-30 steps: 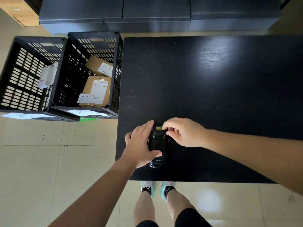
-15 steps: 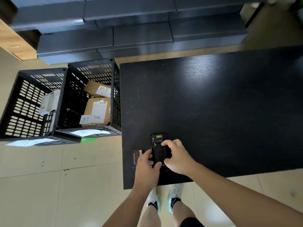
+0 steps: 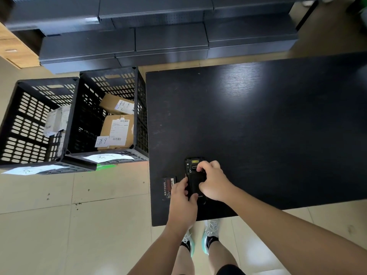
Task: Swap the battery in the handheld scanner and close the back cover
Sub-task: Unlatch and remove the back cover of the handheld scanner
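Note:
The black handheld scanner (image 3: 194, 175) lies back-up on the black table (image 3: 258, 126) near its front left corner, a yellow label at its far end. My left hand (image 3: 183, 201) grips the scanner's left side and near end. My right hand (image 3: 213, 183) holds its right side, fingertips pressing on the back cover. A loose battery (image 3: 168, 187) with a red-and-black label lies flat on the table just left of the scanner, beside my left hand.
Two black slatted crates (image 3: 73, 120) stand on the floor left of the table, holding cardboard parcels (image 3: 117, 132). Dark grey shelving (image 3: 158, 36) runs along the back. My feet (image 3: 200, 239) are under the table's front edge.
My left hand has come off the top of the scanner to grip its left side, uncovering the loose battery. My right hand slid from the far end onto the back cover. The view tilted.

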### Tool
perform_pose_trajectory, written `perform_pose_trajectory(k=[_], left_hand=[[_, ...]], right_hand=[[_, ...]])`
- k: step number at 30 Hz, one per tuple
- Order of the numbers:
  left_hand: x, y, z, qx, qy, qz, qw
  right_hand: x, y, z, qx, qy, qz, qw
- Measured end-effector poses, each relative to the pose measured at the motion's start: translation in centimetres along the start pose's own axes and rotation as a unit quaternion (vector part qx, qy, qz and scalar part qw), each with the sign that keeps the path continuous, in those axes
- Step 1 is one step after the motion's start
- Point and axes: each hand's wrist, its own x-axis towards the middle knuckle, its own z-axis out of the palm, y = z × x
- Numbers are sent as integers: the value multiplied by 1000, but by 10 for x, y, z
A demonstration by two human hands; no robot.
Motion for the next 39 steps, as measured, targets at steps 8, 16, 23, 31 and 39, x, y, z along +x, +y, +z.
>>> perform_pose_trajectory(k=[8, 16, 23, 31, 39], left_hand=[[11, 4, 4, -23, 71, -43, 996], [14, 4, 6, -14, 85, -54, 995], [5, 8, 13, -48, 102, -70, 991], [-3, 18, 18, -134, 103, -107, 980], [-8, 48, 32, -154, 75, -77, 982]], right_hand=[[-10, 5, 2, 50, 23, 5, 998], [-29, 28, 18, 176, 88, 64, 978], [-37, 24, 28, 242, 94, 82, 962], [-41, 17, 31, 294, 99, 97, 946], [-44, 19, 0, 283, 124, 83, 947]])
